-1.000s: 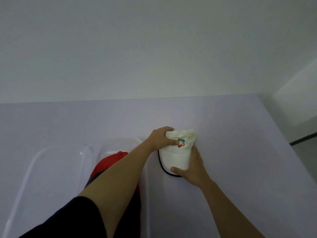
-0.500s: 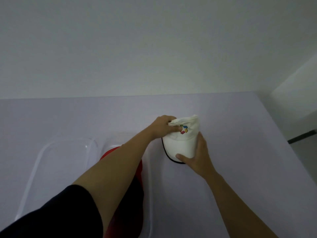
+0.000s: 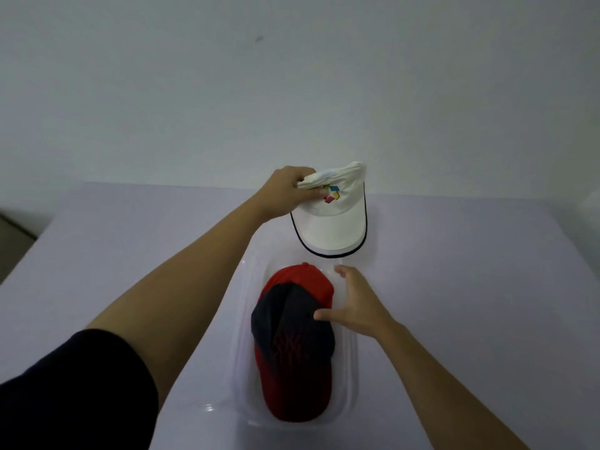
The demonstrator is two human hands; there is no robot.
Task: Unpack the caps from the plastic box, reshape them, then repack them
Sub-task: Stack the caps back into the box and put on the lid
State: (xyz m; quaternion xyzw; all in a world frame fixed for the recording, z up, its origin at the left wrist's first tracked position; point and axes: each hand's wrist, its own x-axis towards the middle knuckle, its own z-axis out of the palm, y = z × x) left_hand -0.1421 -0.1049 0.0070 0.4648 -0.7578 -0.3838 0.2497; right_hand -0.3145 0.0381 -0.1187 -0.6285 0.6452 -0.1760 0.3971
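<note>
The left hand (image 3: 285,190) pinched the light, limp white cap (image 3: 331,228) by its bunched crown, probably the best hold, while the right hand (image 3: 357,306) hovered, fingers (image 3: 345,276) spread, over the plastic box (image 3: 246,401).

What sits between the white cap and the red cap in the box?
Only the clear plastic box's far rim, in the head view; the left hand holds the white cap.

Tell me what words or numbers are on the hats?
White cap: a colourful block logo, no letters or numbers.
Dark cap in the box: red stitched mark, too blurred to read.
No other writing shows.
</note>
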